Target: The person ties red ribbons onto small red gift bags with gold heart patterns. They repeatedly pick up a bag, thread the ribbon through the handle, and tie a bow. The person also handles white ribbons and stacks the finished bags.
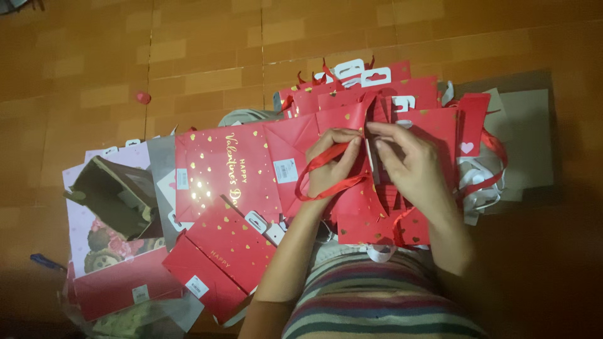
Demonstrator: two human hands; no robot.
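Two hands meet over a red gift bag (358,207); left hand (333,166) fingers pinch a red ribbon (314,166); right hand (411,166) fingertips seemingly pinch the bag's rim; red tile floor (188,56).

In front of me lies a heap of flat red paper gift bags (389,100) with gold hearts and white hang tabs. My hands hold one red bag (361,207) by its rim. To my left a larger red gift bag (226,169) lies flat, with a small white label (286,171) near its base. Further left sits a pale pink bag (94,238) with a floral picture, and an open grey-brown bag (116,194) on top.
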